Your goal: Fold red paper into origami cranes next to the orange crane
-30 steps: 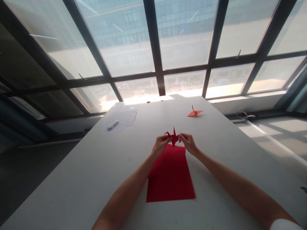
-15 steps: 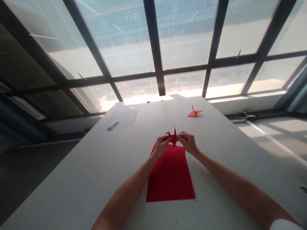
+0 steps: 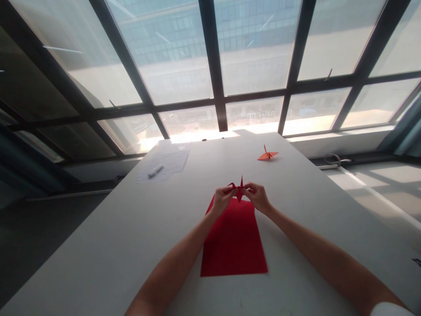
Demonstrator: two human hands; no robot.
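A small red origami crane (image 3: 240, 191) is pinched between my two hands, just above the far edge of a red paper sheet (image 3: 234, 241). My left hand (image 3: 224, 198) grips the crane's left side, where a bent tip sticks out past the fingers. On the other side, the thumb and fingers of my right hand (image 3: 258, 195) are closed on it. One pointed part rises between the hands and another points down. Parts of the crane are hidden behind my fingers. The red sheet lies flat on the white table under my left wrist.
An orange origami crane (image 3: 268, 154) stands farther back on the right of the white table (image 3: 148, 237). At the back left lie white papers (image 3: 176, 158) with a white, rod-shaped object (image 3: 155, 170) on top. Large windows (image 3: 253, 44) rise beyond the table.
Both hands keep their hold on the red crane; its upright point leans slightly more to the right. The whole view has shifted a little. The sheet and orange crane stay in place.
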